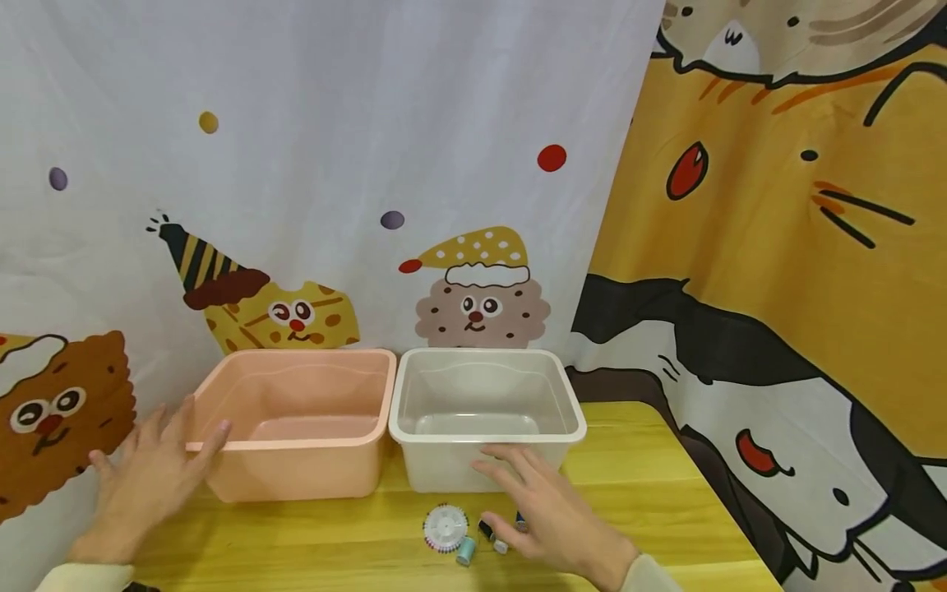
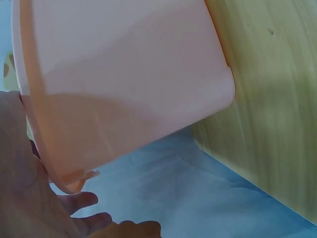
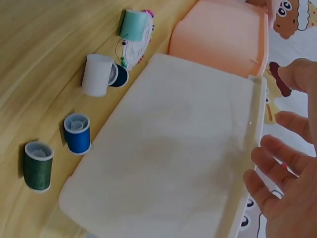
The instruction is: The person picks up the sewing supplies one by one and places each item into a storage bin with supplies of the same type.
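My left hand [image 1: 151, 469] is at the left front corner of a peach-pink plastic bin [image 1: 296, 473], its thumb by the rim and its fingers spread. In the left wrist view, those fingers reach past the bin's rim. In front of an off-white bin [image 1: 444, 469], my right hand [image 1: 551, 514] hovers with loosely bent fingers close to the front rim; contact is hard to tell. Below it lie several thread spools: teal [image 3: 133, 26], white [image 3: 95, 75], dark [image 3: 120, 77], blue [image 3: 78, 134] and green [image 3: 38, 167]. A round wheel of coloured-head pins [image 1: 445, 528] lies beside the teal spool.
Both bins stand side by side on a yellow wood-grain table [image 1: 636, 493], with no contents visible in them. Behind hangs a white cartoon-print cloth [image 1: 318, 164], and a cat-print cloth [image 1: 740, 247] covers the right side. The table's right edge slants toward the front.
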A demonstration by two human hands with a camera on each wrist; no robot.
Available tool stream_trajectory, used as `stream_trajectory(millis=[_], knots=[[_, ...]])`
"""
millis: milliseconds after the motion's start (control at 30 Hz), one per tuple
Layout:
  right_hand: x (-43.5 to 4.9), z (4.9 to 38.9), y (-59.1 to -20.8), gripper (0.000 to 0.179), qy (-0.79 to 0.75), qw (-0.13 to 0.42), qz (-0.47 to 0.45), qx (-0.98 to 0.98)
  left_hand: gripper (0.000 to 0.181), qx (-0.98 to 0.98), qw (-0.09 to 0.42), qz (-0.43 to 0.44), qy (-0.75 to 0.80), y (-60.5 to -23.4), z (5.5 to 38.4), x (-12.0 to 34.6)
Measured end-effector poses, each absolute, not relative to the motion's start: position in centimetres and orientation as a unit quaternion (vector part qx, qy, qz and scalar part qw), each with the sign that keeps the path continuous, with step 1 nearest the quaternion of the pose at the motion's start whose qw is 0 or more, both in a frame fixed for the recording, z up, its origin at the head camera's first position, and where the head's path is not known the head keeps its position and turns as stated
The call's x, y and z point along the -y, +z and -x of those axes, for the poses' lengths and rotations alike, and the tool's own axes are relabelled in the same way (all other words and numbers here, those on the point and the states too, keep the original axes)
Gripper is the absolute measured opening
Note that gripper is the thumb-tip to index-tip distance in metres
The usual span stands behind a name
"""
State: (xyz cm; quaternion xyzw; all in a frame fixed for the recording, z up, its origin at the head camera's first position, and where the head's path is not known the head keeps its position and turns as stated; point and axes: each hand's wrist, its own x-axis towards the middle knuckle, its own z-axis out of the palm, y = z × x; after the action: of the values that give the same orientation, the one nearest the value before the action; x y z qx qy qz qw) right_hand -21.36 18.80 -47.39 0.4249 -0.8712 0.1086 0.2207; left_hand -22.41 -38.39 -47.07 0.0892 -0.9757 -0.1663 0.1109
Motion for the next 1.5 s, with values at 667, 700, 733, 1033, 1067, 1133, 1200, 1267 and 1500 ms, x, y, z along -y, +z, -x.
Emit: stream_trajectory(millis=[667, 700, 733, 1033, 1067, 1133, 1200, 1267, 1500], knots=[[-14.6, 22.9, -48.8, 0.065, 0.042, 0.120, -0.479, 0.868, 0.109, 0.976, 0.097, -0.090, -0.171, -46.2, 23.3, 38.6], [-14.4, 22.9, -49.0, 0.065, 0.036, 0.112, -0.478, 0.870, 0.109, 0.976, 0.096, -0.091, -0.171, -46.2, 23.2, 38.7], [-14.1, 23.0, -49.2, 0.065, 0.032, 0.103, -0.477, 0.872, 0.109, 0.976, 0.095, -0.090, -0.172, -46.1, 23.2, 38.7], [-12.9, 23.9, -50.9, 0.068, -0.010, 0.061, -0.469, 0.881, 0.109, 0.976, 0.090, -0.090, -0.177, -46.1, 23.2, 38.9], [-12.8, 24.0, -51.0, 0.069, -0.013, 0.057, -0.469, 0.881, 0.108, 0.976, 0.091, -0.089, -0.176, -46.1, 23.2, 38.9], [-12.6, 24.2, -51.4, 0.069, -0.017, 0.048, -0.470, 0.881, 0.108, 0.976, 0.091, -0.086, -0.176, -46.2, 23.3, 39.0], [-12.3, 24.3, -51.7, 0.070, -0.022, 0.038, -0.468, 0.882, 0.107, 0.977, 0.092, -0.085, -0.175, -46.3, 23.2, 39.0], [-12.2, 24.3, -52.0, 0.071, -0.028, 0.029, -0.467, 0.883, 0.107, 0.977, 0.090, -0.085, -0.176, -46.3, 23.2, 39.0], [-11.8, 24.4, -52.8, 0.071, -0.036, 0.019, -0.467, 0.883, 0.107, 0.977, 0.083, -0.094, -0.172, -46.4, 23.2, 38.9]])
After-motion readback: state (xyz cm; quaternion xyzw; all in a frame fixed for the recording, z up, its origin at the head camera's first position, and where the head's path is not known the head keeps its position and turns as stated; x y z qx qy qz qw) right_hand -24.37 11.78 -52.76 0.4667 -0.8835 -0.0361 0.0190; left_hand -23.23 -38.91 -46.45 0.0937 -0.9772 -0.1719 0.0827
